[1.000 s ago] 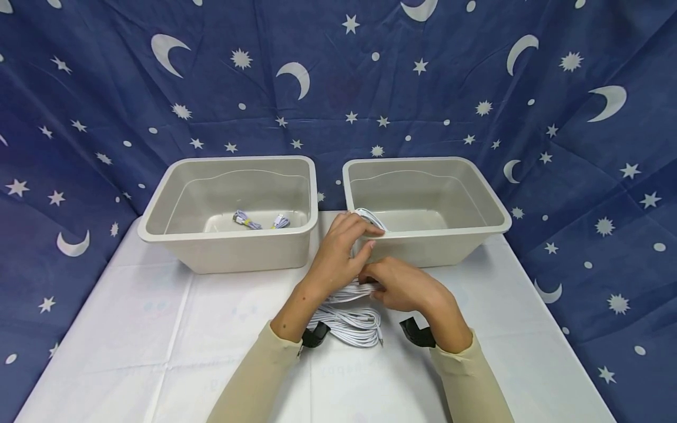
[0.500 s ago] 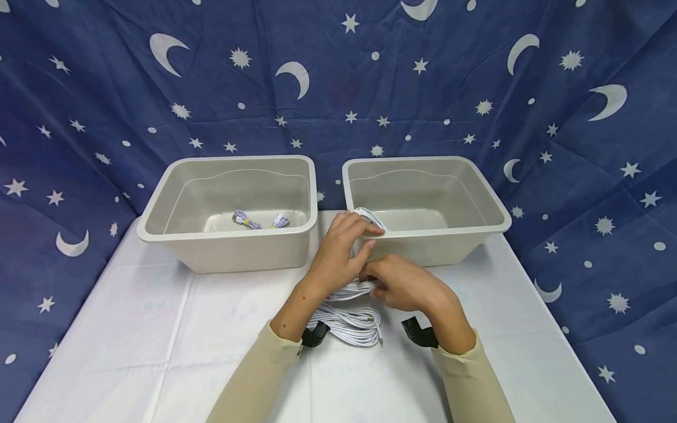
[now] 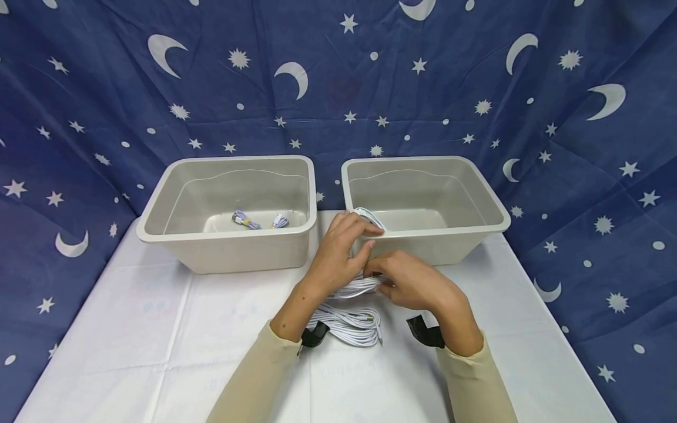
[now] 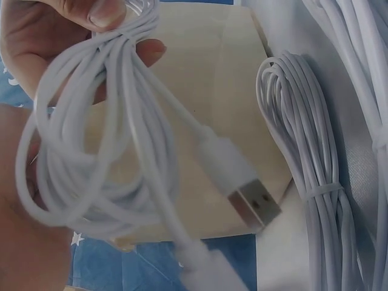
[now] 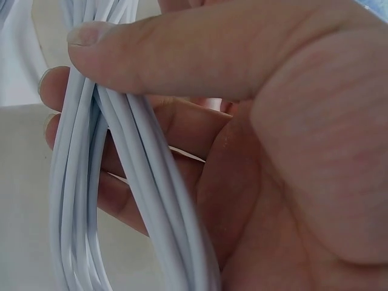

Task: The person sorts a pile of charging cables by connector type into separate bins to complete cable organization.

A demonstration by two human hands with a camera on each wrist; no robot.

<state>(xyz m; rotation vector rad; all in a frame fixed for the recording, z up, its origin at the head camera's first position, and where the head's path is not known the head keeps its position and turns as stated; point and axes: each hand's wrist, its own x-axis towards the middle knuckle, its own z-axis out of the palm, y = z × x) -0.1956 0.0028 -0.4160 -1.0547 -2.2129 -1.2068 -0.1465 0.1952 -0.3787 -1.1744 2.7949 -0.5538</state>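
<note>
On my screen, the coiled white cable (image 4: 130, 115) is held up off the worktop (image 3: 328, 388), by the front left corner of the right bin (image 3: 439, 249); from the left wrist, its long side runs up and down, with the big loops low; its metal plug (image 4: 239, 176) points down and to the right. I see the right hand (image 3: 404, 281) with its grip clamped on white cable, thumb on one side and fingers on the other; from the right wrist, the strands run up and down across that grip and spread below the thumb. The left hand (image 3: 338, 252) is bent round white cable too, with a loop poking out past its fingers; I can't tell if it is one coil or two. A white bundle (image 3: 354, 326) lies sideways on the worktop; two small tied cables (image 3: 245, 220) sit in the left bin (image 3: 243, 255).
</note>
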